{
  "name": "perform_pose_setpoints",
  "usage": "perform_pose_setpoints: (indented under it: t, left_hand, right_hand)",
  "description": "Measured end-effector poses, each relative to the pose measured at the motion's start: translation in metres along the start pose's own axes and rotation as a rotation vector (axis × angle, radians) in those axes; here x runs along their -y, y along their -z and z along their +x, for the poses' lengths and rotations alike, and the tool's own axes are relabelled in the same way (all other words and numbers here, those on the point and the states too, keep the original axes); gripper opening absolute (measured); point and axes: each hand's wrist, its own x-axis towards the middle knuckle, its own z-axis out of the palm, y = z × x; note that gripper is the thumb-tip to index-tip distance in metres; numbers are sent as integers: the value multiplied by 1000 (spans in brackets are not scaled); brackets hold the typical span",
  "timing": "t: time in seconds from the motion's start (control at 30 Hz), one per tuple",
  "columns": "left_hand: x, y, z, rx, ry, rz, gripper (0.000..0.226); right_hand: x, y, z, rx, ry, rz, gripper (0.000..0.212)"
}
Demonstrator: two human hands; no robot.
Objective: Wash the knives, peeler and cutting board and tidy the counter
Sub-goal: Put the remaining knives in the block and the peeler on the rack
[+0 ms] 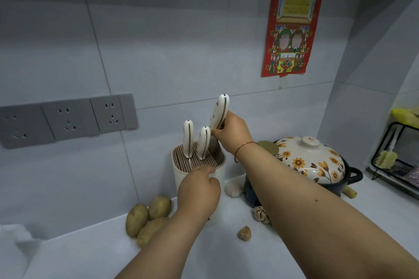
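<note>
Three knives: two stand in the block; the right hand grips the third knife, blade partly inserted. Left hand clasps the block. Three potatoes on the surface.

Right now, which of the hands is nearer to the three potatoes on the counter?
Left. The left hand grips the front of the knife holder, just right of and above the potatoes. The right hand is higher, holding a knife handle above the holder.
</note>
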Motion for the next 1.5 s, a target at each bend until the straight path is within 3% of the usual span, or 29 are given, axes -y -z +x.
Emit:
perform_pose_setpoints:
  t: [0.23, 0.47, 0.63, 0.8, 0.93, 1.1, 1.27, 1.43, 1.5]
  left_hand:
    - [3, -2, 3, -20, -3, 20, 37]
    - [6, -5, 4, -42, -17, 46, 35]
    - [9, -7, 4, -55, -44, 56, 35]
    - [11, -10, 3, -67, -68, 68, 35]
    - [11, -11, 3, -81, -63, 65, 35]
    - [10, -12, 3, -77, -63, 67, 36]
    - [10, -11, 2, -80, -69, 85, 37]
    - [12, -15, 2, -81, -72, 86, 37]
    - [13, -15, 2, -87, -77, 92, 36]
  right_hand:
    - [2, 7, 16, 122, -15, -196, 17]
    - [-10, -8, 18, 170, -31, -224, 19]
    - [-27, -18, 17, 171, -29, -98, 21]
    - [-30, -14, 19, 136, 38, 112, 48]
    - [-33, -14, 19, 81, 56, 55, 41]
    - [-48, -28, 19, 138, -35, -46, 34]
    - [-61, -36, 14, 132, -113, 63, 46]
    - [-34, -18, 24, 74, 27, 296, 66]
    - [-22, -11, 28, 126, 100, 203, 70]
